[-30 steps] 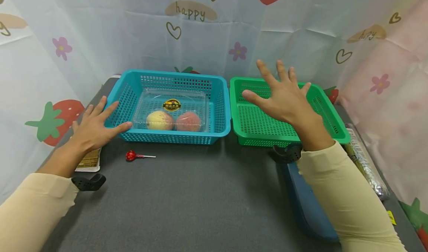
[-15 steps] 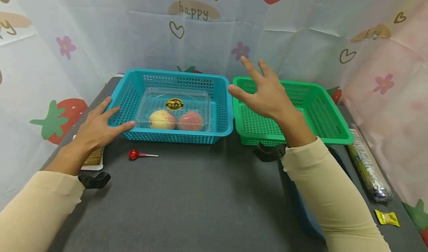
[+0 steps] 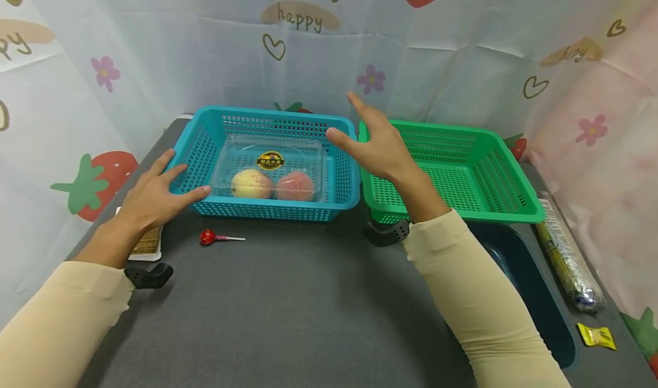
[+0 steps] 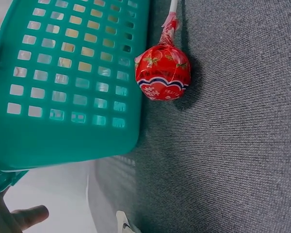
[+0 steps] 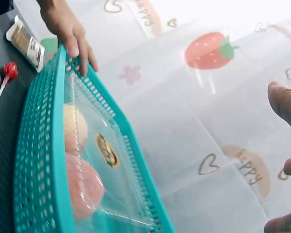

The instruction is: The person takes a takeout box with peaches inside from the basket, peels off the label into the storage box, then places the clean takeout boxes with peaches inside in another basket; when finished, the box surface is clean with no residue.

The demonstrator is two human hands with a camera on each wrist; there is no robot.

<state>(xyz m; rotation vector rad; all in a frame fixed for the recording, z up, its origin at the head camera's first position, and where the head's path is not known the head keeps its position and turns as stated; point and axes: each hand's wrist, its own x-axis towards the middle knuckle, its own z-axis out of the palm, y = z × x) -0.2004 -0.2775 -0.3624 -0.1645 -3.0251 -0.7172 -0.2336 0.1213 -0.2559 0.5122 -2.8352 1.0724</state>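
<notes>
Since a second ago the right hand has swung leftward, uncovering much of the green basket, and now it hangs raised about where that basket meets the blue basket. To my eye this brings a hand to each end of the blue basket, with only the left hand actually at it, so a two-handed hold looks not yet made.

Blue basket first, being the main thing: it stands upright, mouth up, between the hands, its long axis running from the left fingers across to just below the right palm. Left fingers spread over its end rim, thumb stretched along the near corner; they seem to touch, though how firmly I can't make out. Right fingers are well apart and hold nothing.

Beyond the right hand's outer side lies the green basket, its long axis roughly continuing the same line. Nearer the person, beside the right sleeve, sits a dark tray. Between the hands, inside the blue basket, a clear box lies lengthwise with it, label up, two peaches side by side along its near edge. Smallest, a red lollipop lies nearer the person than the left thumb, stick pointing rightward.
</notes>
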